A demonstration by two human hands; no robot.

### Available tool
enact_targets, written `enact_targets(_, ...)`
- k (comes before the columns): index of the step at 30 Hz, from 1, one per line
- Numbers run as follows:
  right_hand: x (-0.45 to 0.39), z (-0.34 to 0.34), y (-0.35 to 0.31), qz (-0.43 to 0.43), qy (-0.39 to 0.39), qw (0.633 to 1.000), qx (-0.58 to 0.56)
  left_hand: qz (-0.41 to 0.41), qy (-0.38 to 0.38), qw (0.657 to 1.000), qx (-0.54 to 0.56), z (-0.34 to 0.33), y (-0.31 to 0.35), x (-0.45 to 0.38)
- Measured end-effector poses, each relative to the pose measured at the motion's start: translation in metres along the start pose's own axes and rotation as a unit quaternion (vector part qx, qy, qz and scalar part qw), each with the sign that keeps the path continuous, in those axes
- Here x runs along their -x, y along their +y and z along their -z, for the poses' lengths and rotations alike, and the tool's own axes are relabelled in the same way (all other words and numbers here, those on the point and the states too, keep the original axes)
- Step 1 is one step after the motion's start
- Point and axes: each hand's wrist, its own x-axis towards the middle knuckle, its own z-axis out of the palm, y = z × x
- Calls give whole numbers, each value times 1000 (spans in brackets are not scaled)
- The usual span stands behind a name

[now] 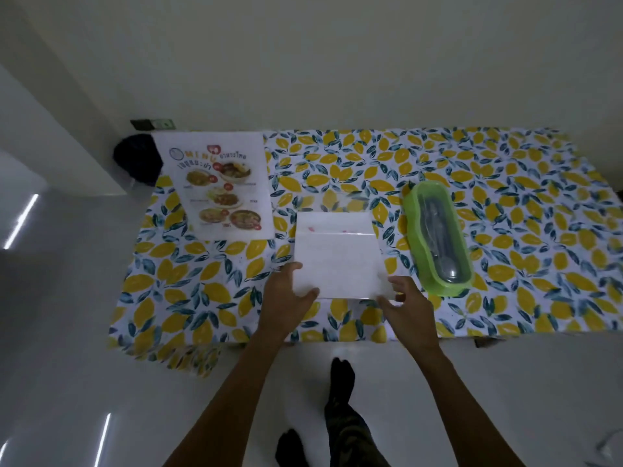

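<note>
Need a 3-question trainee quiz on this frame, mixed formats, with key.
1. True or false: the left hand and the right hand both hold the white paper by its near corners.
2. What lies just right of the white paper? A) green cutlery box B) cup C) plate
3. Fill in: the menu sheet lies on a tablecloth printed with ___.
Key: 1 true; 2 A; 3 lemons.
</note>
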Motion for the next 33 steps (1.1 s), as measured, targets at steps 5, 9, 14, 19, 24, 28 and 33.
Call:
enact_targets(5, 39, 13, -11, 15, 20, 1000, -13, -19, 7, 998, 52, 15, 5, 35)
enact_targets(9, 50, 22, -22, 42, 43, 998, -14, -43, -1, 996, 79, 26, 11, 45)
enact_targets(14, 45, 31, -35, 63, 69, 996, -9, -66, 10, 995, 70, 40, 23, 43)
enact_targets(19, 33, 36, -52, 92, 96, 991, 1, -91, 28, 994, 58, 51, 34, 30)
enact_targets(24, 5, 46, -69, 90, 98, 991, -11, -86, 40, 992, 79, 64, 55, 6)
enact_targets(28, -29, 51, -82, 103, 96, 990, -5, -92, 69, 991, 65, 70, 67, -28)
enact_targets(33, -92, 50, -90, 142, 89, 986, 21, -94, 123, 988, 21, 70, 89, -74)
